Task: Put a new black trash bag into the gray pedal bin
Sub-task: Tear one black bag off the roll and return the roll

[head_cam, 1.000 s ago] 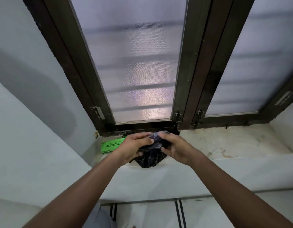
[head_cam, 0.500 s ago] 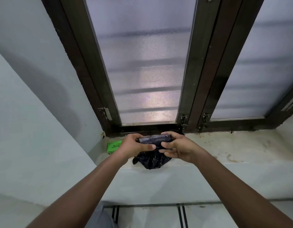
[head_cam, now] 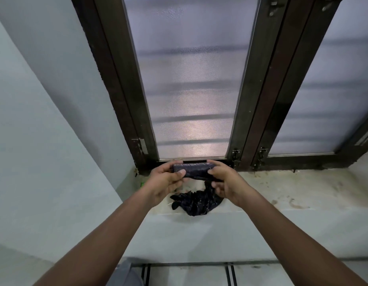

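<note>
A dark roll of black trash bags [head_cam: 193, 169] is held level above the window sill. My left hand [head_cam: 166, 182] grips its left end with the thumb on the front. My right hand [head_cam: 224, 181] grips its right end. A loose crumpled length of black bag [head_cam: 196, 201] hangs from the roll and lies bunched on the sill's front edge. The gray pedal bin is out of view, except perhaps a gray shape [head_cam: 125, 274] at the bottom edge that I cannot identify.
The stained pale window sill [head_cam: 282, 190] runs to the right. Behind it stands a dark-framed frosted window [head_cam: 191, 89]. A sliver of a green box [head_cam: 141, 184] peeks out beside my left wrist. White walls close in on the left; tiled floor lies below.
Both hands have lifted the roll higher off the sill and spread toward its ends. More of the loose bag now hangs below. My left arm hides most of the green box.
</note>
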The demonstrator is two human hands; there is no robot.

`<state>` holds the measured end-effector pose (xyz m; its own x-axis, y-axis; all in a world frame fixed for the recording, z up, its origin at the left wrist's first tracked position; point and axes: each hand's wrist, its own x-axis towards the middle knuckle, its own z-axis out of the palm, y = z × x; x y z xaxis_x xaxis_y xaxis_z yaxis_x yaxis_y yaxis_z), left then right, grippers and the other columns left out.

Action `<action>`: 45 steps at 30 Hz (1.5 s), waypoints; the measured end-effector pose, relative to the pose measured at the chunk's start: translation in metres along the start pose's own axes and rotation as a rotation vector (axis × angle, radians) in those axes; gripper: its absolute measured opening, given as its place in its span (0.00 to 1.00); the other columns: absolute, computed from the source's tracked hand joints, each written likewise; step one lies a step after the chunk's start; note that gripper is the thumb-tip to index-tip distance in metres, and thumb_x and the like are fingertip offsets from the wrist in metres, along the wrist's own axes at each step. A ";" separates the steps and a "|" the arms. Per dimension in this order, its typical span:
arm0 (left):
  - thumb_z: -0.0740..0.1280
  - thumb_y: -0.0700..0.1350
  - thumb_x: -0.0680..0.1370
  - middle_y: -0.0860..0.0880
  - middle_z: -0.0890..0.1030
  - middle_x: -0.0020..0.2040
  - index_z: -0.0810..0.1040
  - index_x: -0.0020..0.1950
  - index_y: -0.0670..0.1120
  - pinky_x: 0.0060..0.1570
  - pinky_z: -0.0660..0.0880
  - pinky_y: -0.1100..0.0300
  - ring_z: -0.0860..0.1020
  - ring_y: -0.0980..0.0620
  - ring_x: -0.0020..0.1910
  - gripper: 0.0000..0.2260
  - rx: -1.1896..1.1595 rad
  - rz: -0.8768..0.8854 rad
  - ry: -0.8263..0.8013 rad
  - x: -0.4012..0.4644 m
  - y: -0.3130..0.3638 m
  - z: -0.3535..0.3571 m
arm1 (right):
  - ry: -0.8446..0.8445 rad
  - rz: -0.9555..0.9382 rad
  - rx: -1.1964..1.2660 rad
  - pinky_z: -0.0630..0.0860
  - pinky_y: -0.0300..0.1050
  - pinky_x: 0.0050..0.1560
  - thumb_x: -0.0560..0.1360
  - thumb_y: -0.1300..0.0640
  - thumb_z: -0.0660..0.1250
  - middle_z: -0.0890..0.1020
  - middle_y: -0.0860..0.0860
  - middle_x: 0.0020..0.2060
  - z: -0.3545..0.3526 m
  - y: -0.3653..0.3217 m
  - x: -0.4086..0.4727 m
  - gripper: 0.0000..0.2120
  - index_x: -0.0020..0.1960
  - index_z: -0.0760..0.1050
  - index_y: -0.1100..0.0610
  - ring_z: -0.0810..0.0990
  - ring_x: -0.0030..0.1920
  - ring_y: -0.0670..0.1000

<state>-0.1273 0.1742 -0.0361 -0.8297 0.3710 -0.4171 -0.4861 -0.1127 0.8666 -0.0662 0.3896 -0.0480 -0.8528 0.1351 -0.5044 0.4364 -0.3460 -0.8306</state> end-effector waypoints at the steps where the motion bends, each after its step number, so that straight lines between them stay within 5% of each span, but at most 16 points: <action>1: 0.71 0.28 0.76 0.39 0.86 0.56 0.84 0.61 0.44 0.41 0.83 0.63 0.88 0.46 0.45 0.17 0.009 0.035 -0.002 -0.001 0.002 -0.002 | 0.025 0.006 -0.039 0.71 0.40 0.30 0.73 0.50 0.72 0.82 0.50 0.50 0.000 -0.001 -0.001 0.12 0.56 0.83 0.47 0.77 0.32 0.47; 3: 0.71 0.26 0.76 0.39 0.86 0.56 0.84 0.60 0.44 0.41 0.82 0.63 0.87 0.46 0.46 0.18 0.089 0.111 -0.020 -0.003 0.006 -0.005 | 0.045 -0.010 -0.094 0.75 0.44 0.39 0.71 0.40 0.72 0.82 0.47 0.55 0.000 -0.004 0.001 0.19 0.57 0.83 0.47 0.79 0.44 0.48; 5: 0.71 0.26 0.76 0.40 0.85 0.54 0.83 0.61 0.44 0.42 0.82 0.62 0.87 0.46 0.46 0.18 0.209 0.195 -0.064 -0.004 0.009 -0.008 | -0.047 -0.032 -0.121 0.80 0.52 0.53 0.73 0.38 0.72 0.83 0.48 0.61 0.004 -0.012 0.001 0.23 0.64 0.80 0.48 0.82 0.58 0.53; 7: 0.71 0.25 0.75 0.44 0.85 0.49 0.83 0.61 0.41 0.40 0.81 0.62 0.86 0.50 0.42 0.18 0.275 0.267 -0.091 -0.002 0.011 -0.010 | -0.200 -0.021 -0.172 0.81 0.56 0.59 0.75 0.41 0.72 0.84 0.52 0.61 0.012 -0.021 -0.001 0.22 0.66 0.79 0.49 0.84 0.60 0.57; 13: 0.74 0.25 0.72 0.51 0.87 0.44 0.86 0.56 0.44 0.40 0.79 0.62 0.80 0.56 0.35 0.19 0.440 0.375 -0.021 0.011 0.009 -0.018 | -0.204 -0.016 -0.069 0.84 0.42 0.48 0.75 0.58 0.76 0.86 0.56 0.53 0.024 -0.010 0.001 0.16 0.62 0.83 0.57 0.86 0.49 0.53; 18: 0.79 0.37 0.71 0.50 0.83 0.59 0.77 0.67 0.47 0.58 0.78 0.57 0.82 0.49 0.56 0.26 0.942 0.248 0.182 0.041 -0.005 -0.029 | 0.077 -0.078 -0.013 0.85 0.41 0.45 0.69 0.65 0.81 0.86 0.60 0.55 0.025 0.006 0.013 0.16 0.56 0.85 0.61 0.89 0.46 0.56; 22: 0.76 0.46 0.72 0.49 0.77 0.64 0.75 0.66 0.50 0.56 0.79 0.49 0.76 0.46 0.60 0.23 1.457 0.264 0.084 0.058 -0.021 -0.035 | 0.192 -0.075 -0.034 0.85 0.45 0.50 0.72 0.65 0.78 0.85 0.61 0.56 0.023 0.014 0.019 0.09 0.52 0.85 0.63 0.87 0.53 0.60; 27: 0.73 0.55 0.75 0.46 0.74 0.64 0.71 0.68 0.49 0.52 0.75 0.48 0.72 0.42 0.64 0.25 1.776 0.267 0.154 0.068 -0.039 -0.028 | 0.173 -0.032 0.006 0.85 0.43 0.46 0.75 0.71 0.71 0.82 0.63 0.57 0.027 0.018 0.016 0.09 0.55 0.83 0.64 0.85 0.56 0.62; 31: 0.73 0.52 0.75 0.44 0.75 0.61 0.69 0.63 0.48 0.46 0.73 0.50 0.74 0.41 0.59 0.21 1.716 0.321 0.231 0.075 -0.045 -0.036 | 0.174 -0.043 0.018 0.85 0.45 0.49 0.75 0.71 0.72 0.82 0.62 0.58 0.026 0.019 0.014 0.12 0.58 0.83 0.64 0.85 0.55 0.61; 41: 0.62 0.50 0.81 0.46 0.83 0.50 0.83 0.55 0.49 0.46 0.78 0.53 0.82 0.44 0.48 0.12 0.917 0.488 0.548 0.064 -0.021 -0.063 | 0.148 -0.083 0.090 0.85 0.44 0.51 0.76 0.72 0.70 0.83 0.63 0.58 0.041 0.004 0.012 0.13 0.59 0.82 0.66 0.85 0.54 0.59; 45: 0.66 0.44 0.81 0.50 0.85 0.48 0.76 0.58 0.49 0.39 0.74 0.62 0.81 0.54 0.40 0.06 0.689 0.568 0.542 0.046 0.002 -0.054 | 0.098 -0.112 0.166 0.86 0.46 0.51 0.76 0.74 0.68 0.82 0.66 0.59 0.048 -0.017 0.008 0.12 0.58 0.82 0.68 0.85 0.52 0.59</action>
<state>-0.1812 0.1409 -0.0681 -0.9820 -0.0546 0.1808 0.1342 0.4719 0.8714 -0.0949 0.3518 -0.0263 -0.8581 0.2678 -0.4380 0.2801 -0.4707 -0.8366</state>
